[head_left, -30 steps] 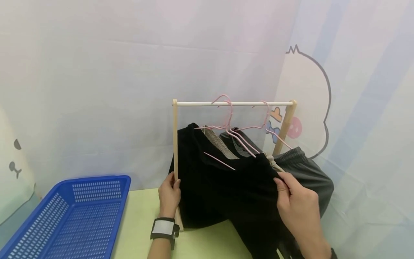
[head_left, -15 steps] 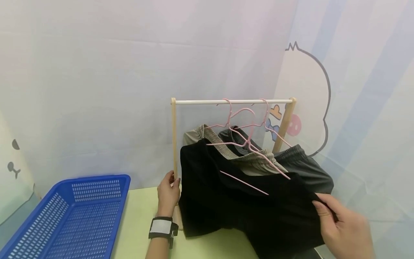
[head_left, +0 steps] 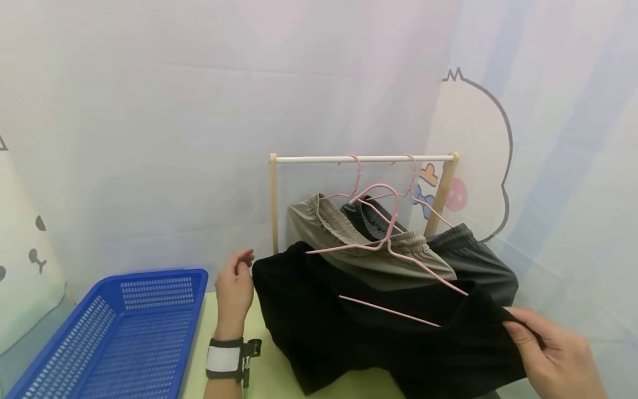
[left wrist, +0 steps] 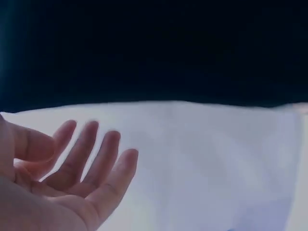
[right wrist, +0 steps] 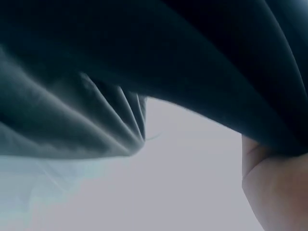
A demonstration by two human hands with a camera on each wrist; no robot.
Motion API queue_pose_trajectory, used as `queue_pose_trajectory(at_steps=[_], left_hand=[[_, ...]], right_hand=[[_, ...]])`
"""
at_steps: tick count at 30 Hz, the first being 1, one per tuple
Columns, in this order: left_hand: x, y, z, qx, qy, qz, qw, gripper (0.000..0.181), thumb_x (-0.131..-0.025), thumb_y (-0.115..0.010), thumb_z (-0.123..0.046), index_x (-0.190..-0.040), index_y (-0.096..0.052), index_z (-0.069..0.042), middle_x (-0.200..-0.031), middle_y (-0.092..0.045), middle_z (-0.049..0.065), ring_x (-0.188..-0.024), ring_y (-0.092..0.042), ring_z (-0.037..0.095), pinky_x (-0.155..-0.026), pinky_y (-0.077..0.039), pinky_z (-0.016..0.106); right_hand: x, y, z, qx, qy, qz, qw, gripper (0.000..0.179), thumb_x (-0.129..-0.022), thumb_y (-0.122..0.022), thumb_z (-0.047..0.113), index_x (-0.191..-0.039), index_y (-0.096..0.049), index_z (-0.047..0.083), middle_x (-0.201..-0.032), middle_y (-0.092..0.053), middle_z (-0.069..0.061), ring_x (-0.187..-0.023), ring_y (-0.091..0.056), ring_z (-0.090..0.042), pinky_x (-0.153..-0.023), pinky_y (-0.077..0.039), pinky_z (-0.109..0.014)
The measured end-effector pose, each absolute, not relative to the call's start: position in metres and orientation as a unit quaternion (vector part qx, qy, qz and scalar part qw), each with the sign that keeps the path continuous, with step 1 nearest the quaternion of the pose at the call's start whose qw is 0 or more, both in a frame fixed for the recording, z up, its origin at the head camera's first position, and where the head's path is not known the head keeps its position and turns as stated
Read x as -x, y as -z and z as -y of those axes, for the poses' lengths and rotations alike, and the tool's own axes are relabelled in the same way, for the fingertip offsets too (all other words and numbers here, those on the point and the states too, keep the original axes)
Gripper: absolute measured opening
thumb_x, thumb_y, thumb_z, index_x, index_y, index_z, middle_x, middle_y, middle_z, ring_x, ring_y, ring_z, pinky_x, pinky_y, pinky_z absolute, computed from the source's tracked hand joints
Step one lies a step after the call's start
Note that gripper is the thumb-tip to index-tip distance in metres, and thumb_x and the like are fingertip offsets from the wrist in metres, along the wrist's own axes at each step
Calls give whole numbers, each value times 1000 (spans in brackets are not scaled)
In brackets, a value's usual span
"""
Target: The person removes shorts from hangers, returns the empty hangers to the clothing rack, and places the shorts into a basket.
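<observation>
Black pants (head_left: 389, 349) hang on a pink hanger (head_left: 391, 221) in front of the rack, the hanger's hook clear of the rail. My right hand (head_left: 558, 349) pinches their right waist corner between thumb and fingers. In the right wrist view, dark cloth hides most of the right hand (right wrist: 276, 187). Just off the pants' left edge is my left hand (head_left: 235, 291), holding nothing. Its fingers (left wrist: 108, 154) are loosely bent and apart in the left wrist view, below the dark cloth. The lower legs of the pants run out of the head view.
A small rack with a white rail (head_left: 319, 159) and wooden posts (head_left: 274, 205) stands behind. Beige pants (head_left: 423, 255) and dark grey pants (head_left: 490, 271) hang on it from pink hangers. A blue plastic basket (head_left: 191, 332) sits at left on the yellow-green tabletop (head_left: 279, 377).
The black pants' hanger has come off the rail, and the pants have moved toward me and down with my right hand. My left hand has let go of the rack's left post and shifted left.
</observation>
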State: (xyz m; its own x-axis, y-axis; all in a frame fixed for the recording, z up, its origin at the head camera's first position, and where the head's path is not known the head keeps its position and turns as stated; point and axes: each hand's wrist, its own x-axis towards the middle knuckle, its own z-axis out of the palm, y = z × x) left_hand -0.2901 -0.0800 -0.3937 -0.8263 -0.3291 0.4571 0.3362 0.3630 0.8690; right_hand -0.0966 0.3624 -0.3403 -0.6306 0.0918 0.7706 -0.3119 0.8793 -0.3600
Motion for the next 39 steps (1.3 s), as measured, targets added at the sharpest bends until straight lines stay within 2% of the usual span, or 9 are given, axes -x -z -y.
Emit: queue_pose_trajectory(at_steps=[3, 6, 8, 13, 17, 20, 25, 33, 39], left_hand=[[272, 373, 96, 23, 588, 750, 302, 39, -109, -38, -14, -127, -72, -8, -116, -76, 11, -108, -70, 24, -85, -54, 27], [249, 357, 111, 69, 582, 747, 313, 35, -112, -43, -20, -128, -72, -12, -114, -76, 6, -108, -69, 16, -86, -51, 18], [234, 349, 118, 110, 547, 765, 321, 31, -111, -48, -22, -131, -71, -19, -115, -76, 0, -113, -67, 13, -90, -51, 21], [207, 338, 128, 192, 439, 814, 328, 37, -105, -63, -20, -141, -64, -28, -127, -71, -4, -128, -57, 20, -104, -46, 49], [194, 337, 134, 190, 397, 838, 322, 39, -104, -66, -26, -143, -63, -27, -130, -69, -2, -125, -57, 22, -99, -49, 57], [185, 336, 136, 172, 370, 849, 334, 38, -102, -69, -26, -140, -66, -25, -125, -71, -3, -117, -60, 19, -92, -54, 55], [171, 338, 137, 141, 342, 858, 357, 33, -99, -73, -21, -132, -72, -19, -114, -74, -1, -106, -67, 19, -84, -59, 51], [172, 345, 144, 145, 346, 839, 393, 23, -94, -77, -10, -117, -78, -12, -101, -74, -1, -91, -69, 17, -79, -48, 9], [169, 349, 148, 116, 354, 853, 365, 19, -95, -77, -13, -114, -78, -10, -105, -76, 5, -95, -74, 24, -77, -62, 37]], right_hand=[[106, 340, -360, -81, -256, 869, 415, 17, -95, -68, -7, -104, -76, 4, -90, -57, 36, -61, -46, 11, -56, -33, -13], [119, 338, -353, -118, -281, 860, 410, 25, -93, -69, -10, -104, -77, 12, -74, -58, 23, -53, -38, 3, -55, -29, -18], [130, 338, -348, -154, -297, 851, 406, 31, -90, -70, -14, -104, -78, 13, -65, -52, 17, -50, -34, 3, -53, -29, -18], [157, 339, -338, -217, -328, 838, 379, 37, -86, -70, -18, -105, -78, 13, -54, -39, 16, -43, -28, 3, -48, -32, -19], [174, 345, -332, -257, -357, 816, 375, 39, -86, -67, -22, -106, -77, 9, -56, -40, 14, -43, -28, 3, -50, -33, -19], [184, 348, -326, -286, -373, 798, 377, 39, -84, -66, -24, -106, -77, 6, -65, -53, 11, -53, -41, 2, -56, -38, -17], [191, 352, -315, -301, -376, 806, 343, 38, -87, -66, -22, -106, -77, 9, -63, -50, 12, -53, -42, -1, -55, -40, -17], [203, 369, -302, -320, -405, 795, 317, 38, -90, -63, -21, -106, -76, 11, -72, -57, 10, -54, -44, -3, -54, -42, -22], [211, 378, -294, -343, -393, 775, 357, 43, -82, -68, -24, -106, -78, 11, -91, -73, 4, -70, -59, -3, -66, -48, -18]])
